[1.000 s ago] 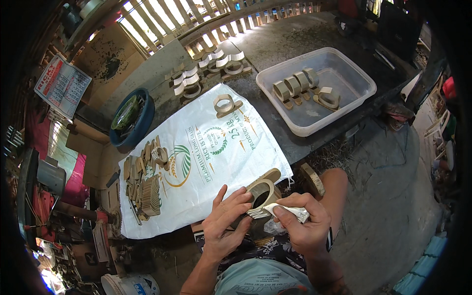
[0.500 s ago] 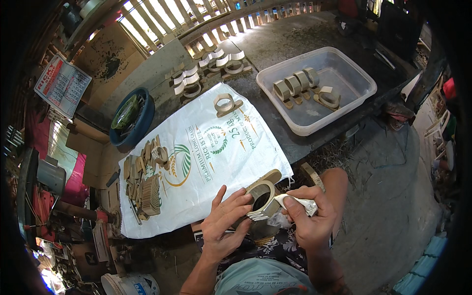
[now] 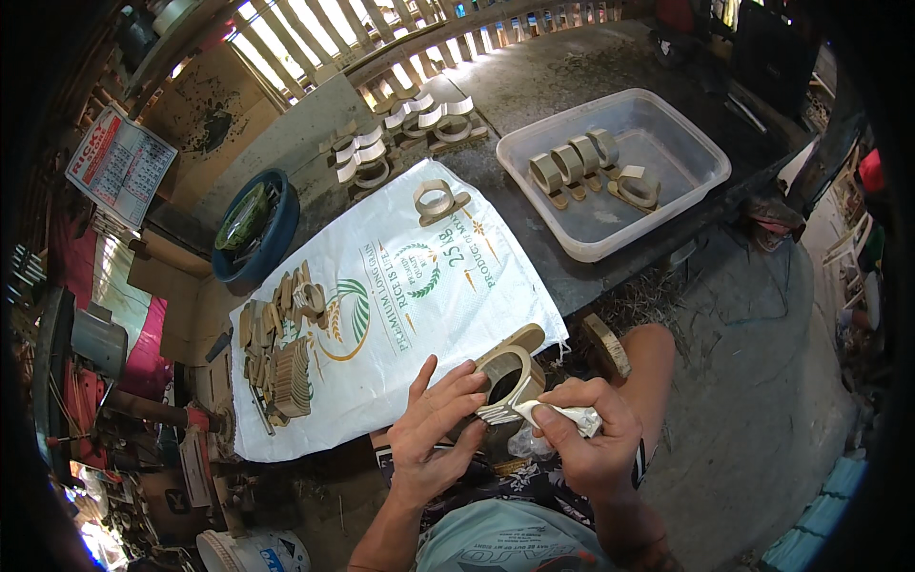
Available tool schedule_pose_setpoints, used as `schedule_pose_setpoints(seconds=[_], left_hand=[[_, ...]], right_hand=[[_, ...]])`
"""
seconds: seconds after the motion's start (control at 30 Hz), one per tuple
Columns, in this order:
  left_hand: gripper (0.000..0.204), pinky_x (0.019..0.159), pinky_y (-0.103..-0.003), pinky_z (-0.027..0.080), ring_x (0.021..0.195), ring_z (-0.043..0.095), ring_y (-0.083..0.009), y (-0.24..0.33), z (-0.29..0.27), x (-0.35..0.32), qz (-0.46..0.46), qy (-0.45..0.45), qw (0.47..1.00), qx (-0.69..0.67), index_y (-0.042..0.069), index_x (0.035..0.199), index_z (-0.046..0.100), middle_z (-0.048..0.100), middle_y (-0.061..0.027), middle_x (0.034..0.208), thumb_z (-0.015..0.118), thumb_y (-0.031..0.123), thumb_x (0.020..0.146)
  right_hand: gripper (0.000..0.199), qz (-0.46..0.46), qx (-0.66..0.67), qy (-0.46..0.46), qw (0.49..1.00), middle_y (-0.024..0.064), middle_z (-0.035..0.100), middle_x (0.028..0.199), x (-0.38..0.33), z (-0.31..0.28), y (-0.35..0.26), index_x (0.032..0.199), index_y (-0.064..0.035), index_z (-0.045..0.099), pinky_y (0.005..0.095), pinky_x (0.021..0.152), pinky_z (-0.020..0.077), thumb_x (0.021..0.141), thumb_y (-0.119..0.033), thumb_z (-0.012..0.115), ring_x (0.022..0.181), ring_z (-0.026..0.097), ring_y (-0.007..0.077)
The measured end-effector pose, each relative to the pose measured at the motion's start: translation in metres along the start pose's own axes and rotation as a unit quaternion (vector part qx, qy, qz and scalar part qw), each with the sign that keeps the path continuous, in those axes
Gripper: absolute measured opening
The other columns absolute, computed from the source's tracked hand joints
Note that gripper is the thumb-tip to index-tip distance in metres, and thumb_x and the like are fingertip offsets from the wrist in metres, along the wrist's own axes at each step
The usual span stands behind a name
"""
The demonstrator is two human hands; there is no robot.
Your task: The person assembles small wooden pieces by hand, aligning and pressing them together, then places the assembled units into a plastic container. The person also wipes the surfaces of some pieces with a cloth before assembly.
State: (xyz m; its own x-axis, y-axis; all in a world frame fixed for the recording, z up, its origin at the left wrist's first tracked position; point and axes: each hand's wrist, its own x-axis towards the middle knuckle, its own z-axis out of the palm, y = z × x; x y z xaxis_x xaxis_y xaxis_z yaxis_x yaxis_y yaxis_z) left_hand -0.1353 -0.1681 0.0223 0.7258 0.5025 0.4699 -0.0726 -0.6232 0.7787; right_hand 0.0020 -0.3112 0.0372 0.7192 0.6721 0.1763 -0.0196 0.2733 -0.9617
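Head view: a wooden ring piece (image 3: 508, 374) is gripped by the left hand (image 3: 434, 429), fingers curled round its outer wall. It is judged light, stiff and easy to hold; the outer rim is the best hold, since the thin ring may crack if squeezed. A folded white strip (image 3: 553, 416) is pinched by the right hand (image 3: 591, 443) and pressed to the ring's near edge. A white sack (image 3: 381, 315) lies just beyond both hands, a plastic tub (image 3: 701, 176) well apart.
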Motion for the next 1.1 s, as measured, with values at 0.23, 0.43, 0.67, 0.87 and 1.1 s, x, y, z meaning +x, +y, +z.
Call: schedule_pose_setpoints(seconds=[0.23,0.43,0.67,0.87,1.1], left_hand=[[0.043,0.120,-0.056,0.031,0.128,0.063,-0.0335,-0.0002,0.0004,-0.0006,0.003,0.002,1.000,-0.001,0.005,0.114,0.073,0.072,-0.0169,0.123,0.079,-0.006,0.073],[0.043,0.120,-0.057,0.030,0.128,0.063,-0.0336,-0.0014,-0.0007,-0.0022,0.004,0.004,1.000,-0.002,0.005,0.115,0.073,0.072,-0.0168,0.123,0.078,-0.006,0.073],[0.043,0.120,-0.057,0.030,0.129,0.062,-0.0337,-0.0023,-0.0011,-0.0021,-0.002,0.008,1.000,-0.008,0.005,0.115,0.072,0.072,-0.0168,0.123,0.078,-0.006,0.074],[0.042,0.120,-0.057,0.030,0.128,0.062,-0.0339,-0.0029,-0.0013,-0.0023,0.000,0.009,1.000,-0.009,0.005,0.115,0.072,0.072,-0.0170,0.123,0.079,-0.005,0.074],[0.042,0.120,-0.057,0.030,0.128,0.063,-0.0341,-0.0042,-0.0022,-0.0038,0.007,0.012,1.000,-0.010,0.005,0.115,0.072,0.072,-0.0171,0.123,0.078,-0.005,0.075]], right_hand=[[0.008,0.034,0.040,0.051,0.997,0.0091,0.070,0.078,-0.0009,0.0024,0.0014,0.098,0.0036,0.066,0.0244,0.060,0.0516,0.092,0.003,0.070,0.068,0.069,0.0110],[0.006,0.032,0.025,0.070,0.997,0.0082,0.070,0.078,0.0026,-0.0018,0.0036,0.098,0.0031,0.065,0.0230,0.059,0.0502,0.093,0.002,0.069,0.067,0.067,0.0087],[0.010,0.014,0.031,0.024,0.999,0.0097,0.070,0.077,-0.0029,0.0020,0.0046,0.098,0.0040,0.065,0.0250,0.060,0.0516,0.091,0.003,0.071,0.067,0.069,0.0119],[0.010,-0.007,0.003,0.012,1.000,0.0113,0.071,0.080,-0.0045,0.0006,0.0071,0.098,0.0045,0.064,0.0255,0.060,0.0522,0.090,0.004,0.071,0.067,0.069,0.0122],[0.007,0.040,0.029,0.067,0.997,0.0090,0.070,0.079,-0.0011,-0.0039,0.0072,0.098,0.0028,0.064,0.0239,0.060,0.0512,0.093,0.003,0.069,0.069,0.068,0.0099]])
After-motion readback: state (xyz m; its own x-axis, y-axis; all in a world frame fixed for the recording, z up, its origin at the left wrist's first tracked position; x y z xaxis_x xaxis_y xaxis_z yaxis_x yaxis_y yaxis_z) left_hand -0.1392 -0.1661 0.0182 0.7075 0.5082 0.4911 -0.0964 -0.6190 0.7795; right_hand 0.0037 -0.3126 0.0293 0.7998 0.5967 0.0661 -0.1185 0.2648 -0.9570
